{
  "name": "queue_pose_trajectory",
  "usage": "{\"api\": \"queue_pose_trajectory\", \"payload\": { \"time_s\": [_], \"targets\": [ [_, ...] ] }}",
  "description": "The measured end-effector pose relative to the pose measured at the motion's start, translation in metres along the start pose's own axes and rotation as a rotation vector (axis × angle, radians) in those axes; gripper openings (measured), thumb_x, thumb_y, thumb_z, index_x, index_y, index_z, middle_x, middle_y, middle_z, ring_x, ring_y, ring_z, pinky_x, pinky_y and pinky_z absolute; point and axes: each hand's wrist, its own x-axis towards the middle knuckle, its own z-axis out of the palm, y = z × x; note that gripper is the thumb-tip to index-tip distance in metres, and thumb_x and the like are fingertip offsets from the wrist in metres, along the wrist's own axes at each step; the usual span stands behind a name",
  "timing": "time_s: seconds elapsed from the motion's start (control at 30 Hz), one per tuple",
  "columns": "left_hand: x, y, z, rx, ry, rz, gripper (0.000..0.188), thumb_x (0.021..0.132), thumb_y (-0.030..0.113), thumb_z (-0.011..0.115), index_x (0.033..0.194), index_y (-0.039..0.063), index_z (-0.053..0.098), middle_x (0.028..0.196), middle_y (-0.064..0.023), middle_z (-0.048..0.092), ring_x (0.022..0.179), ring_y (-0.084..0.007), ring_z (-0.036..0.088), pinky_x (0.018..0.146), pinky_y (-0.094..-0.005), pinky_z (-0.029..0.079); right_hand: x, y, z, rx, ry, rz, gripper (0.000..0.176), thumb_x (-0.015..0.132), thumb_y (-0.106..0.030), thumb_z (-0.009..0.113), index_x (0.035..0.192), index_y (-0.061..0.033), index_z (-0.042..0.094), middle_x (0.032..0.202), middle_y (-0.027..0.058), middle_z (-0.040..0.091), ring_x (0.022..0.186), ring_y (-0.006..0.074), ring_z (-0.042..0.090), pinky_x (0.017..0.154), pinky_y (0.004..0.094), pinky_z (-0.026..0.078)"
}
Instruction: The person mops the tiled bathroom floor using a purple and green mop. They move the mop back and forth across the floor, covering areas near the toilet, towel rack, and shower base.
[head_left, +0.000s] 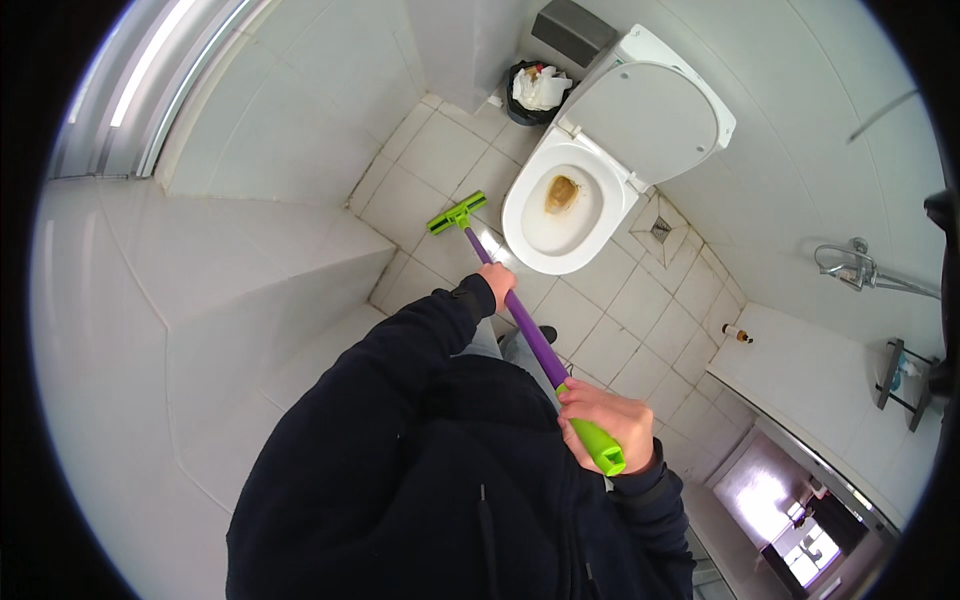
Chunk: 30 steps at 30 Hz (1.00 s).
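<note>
A floor squeegee mop with a purple pole (534, 330) runs slantwise in front of me. Its green head (457, 213) lies at the tiled floor, left of the white toilet bowl (559, 259). My left hand (498, 286) is closed around the lower part of the pole. Near the top end, my right hand (611, 424) grips the green handle (600, 450). The toilet lid (649, 112) is raised, and brownish water (561, 195) stands in the bowl.
A waste bin (534, 118) with a black liner and crumpled paper stands beside the toilet. A square floor drain (661, 229) lies to its right. On the right wall are a shower mixer (859, 268) and a rack (904, 382); a bottle (737, 334) sits on a ledge. Walls close in at left.
</note>
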Motion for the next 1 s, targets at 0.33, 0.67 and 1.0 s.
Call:
{"api": "queue_pose_trajectory", "payload": {
  "time_s": [0.33,0.67,1.0],
  "targets": [
    [0.012,0.07,0.059,-0.013,0.0,0.017,0.015,0.062,0.022,0.07,0.067,0.011,0.061,0.071,-0.0105,0.063,0.078,-0.0348,0.063,0.065,-0.0486,0.052,-0.077,0.04,-0.054,0.074,-0.048,-0.04,0.022,0.065,0.008,0.073,0.085,0.0013,0.066,0.09,0.014,0.071,0.094,0.0336,0.072,0.081,0.0353,0.059],
    [0.029,0.121,0.105,0.007,0.028,0.037,0.014,0.064,0.021,0.072,0.071,0.012,0.064,0.074,-0.0109,0.064,0.078,-0.0362,0.064,0.067,-0.0484,0.053,-0.118,0.071,-0.117,0.12,-0.169,-0.093,0.019,0.07,0.004,0.073,0.087,-0.0012,0.066,0.095,0.0142,0.071,0.101,0.0325,0.07,0.08,0.035,0.058],
    [0.079,0.156,0.089,-0.099,-0.047,-0.087,0.02,0.056,0.016,0.072,0.075,0.009,0.069,0.081,-0.0152,0.067,0.083,-0.0373,0.066,0.071,-0.0475,0.053,-0.089,0.118,-0.169,0.018,-0.354,-0.186,0.015,0.072,0.004,0.069,0.083,-0.0026,0.063,0.095,0.0136,0.069,0.1,0.0321,0.069,0.092,0.0434,0.055]
  ]
}}
